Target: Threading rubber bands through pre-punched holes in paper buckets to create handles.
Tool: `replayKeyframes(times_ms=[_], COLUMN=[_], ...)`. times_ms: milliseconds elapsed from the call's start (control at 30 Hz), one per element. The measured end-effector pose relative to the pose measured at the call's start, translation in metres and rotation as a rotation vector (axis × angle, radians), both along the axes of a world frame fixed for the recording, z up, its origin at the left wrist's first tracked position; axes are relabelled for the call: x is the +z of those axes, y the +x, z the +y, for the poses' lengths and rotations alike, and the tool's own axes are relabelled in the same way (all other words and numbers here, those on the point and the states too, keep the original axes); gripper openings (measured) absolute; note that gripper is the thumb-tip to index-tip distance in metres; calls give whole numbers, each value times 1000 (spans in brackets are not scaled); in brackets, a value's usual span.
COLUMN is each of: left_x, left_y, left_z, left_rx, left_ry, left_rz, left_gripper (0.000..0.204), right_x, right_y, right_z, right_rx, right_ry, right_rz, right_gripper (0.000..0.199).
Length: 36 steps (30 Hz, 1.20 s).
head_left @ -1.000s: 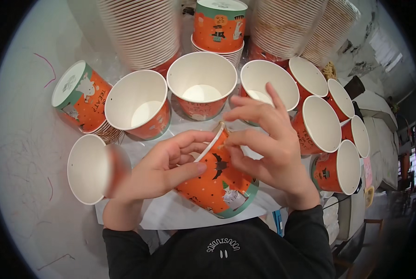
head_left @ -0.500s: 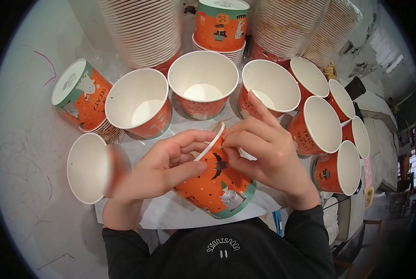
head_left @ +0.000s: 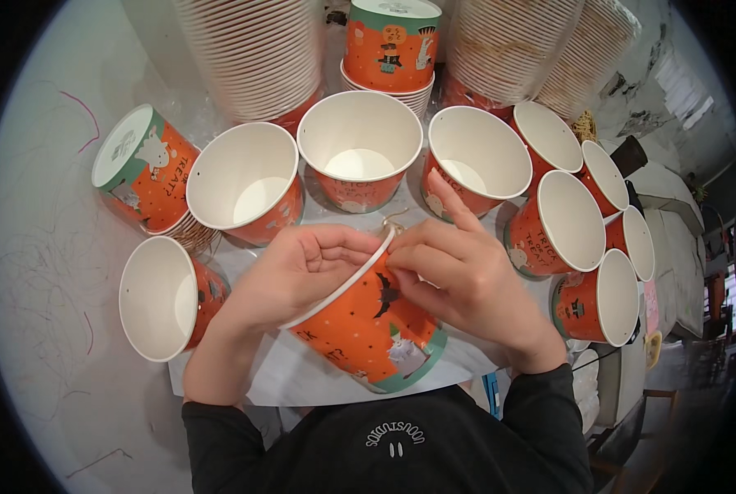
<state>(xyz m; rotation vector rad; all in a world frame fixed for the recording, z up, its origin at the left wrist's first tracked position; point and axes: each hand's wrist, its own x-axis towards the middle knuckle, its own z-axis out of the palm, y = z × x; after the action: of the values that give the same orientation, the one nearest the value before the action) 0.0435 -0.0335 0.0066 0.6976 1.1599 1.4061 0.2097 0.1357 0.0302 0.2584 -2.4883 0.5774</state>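
An orange paper tub (head_left: 347,329) with a green base band, a bat print and a white rim lies tilted before me, its mouth facing up and left. My left hand (head_left: 290,267) reaches into the mouth with curled fingers; the rim hides its fingertips and thumb. On the outer wall, just below the rim, my right hand (head_left: 467,276) pinches thumb and fingers together, with the index finger raised. What lies in that pinch is hidden. A thin twine (head_left: 395,218) curls up beside the rim, above the right fingertips.
Open tubs (head_left: 360,123) of the same print form an arc around my hands. Tall nested stacks (head_left: 253,58) stand behind, with an upside-down tub (head_left: 391,49) between them. Another upside-down tub (head_left: 158,169) leans at the left. A white sheet (head_left: 277,379) lies under the work.
My left thumb has left the tub's outer wall, and that hand has gone in behind the rim. The tub has turned slightly. More twine shows above the rim.
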Motion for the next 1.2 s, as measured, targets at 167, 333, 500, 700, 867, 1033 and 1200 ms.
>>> replayKeyframes(times_ms=[167,333,500,700,867,1033,1200], left_x=[-2,1,-5,4,11,19,22], left_y=[6,13,19,26,33,40,43], left_z=[0,1,0,-4,-11,-19,-23], left_rx=[20,10,-8,-34,8,60,78], left_ry=[-15,-97,-63,-36,13,110,120], left_rz=[92,195,132,200,469,577,541], left_gripper=[21,13,11,7,8,11,11], right_x=[-1,1,5,11,6,11,5], right_y=[3,7,11,16,14,13,16], right_z=[-1,0,0,8,0,-13,-30], right_rx=[46,56,30,-92,-46,158,9], right_ry=[-38,-32,15,96,-442,-389,-337], right_rz=[-40,-69,-80,-123,-200,22,95], right_gripper=[16,15,16,20,22,29,33])
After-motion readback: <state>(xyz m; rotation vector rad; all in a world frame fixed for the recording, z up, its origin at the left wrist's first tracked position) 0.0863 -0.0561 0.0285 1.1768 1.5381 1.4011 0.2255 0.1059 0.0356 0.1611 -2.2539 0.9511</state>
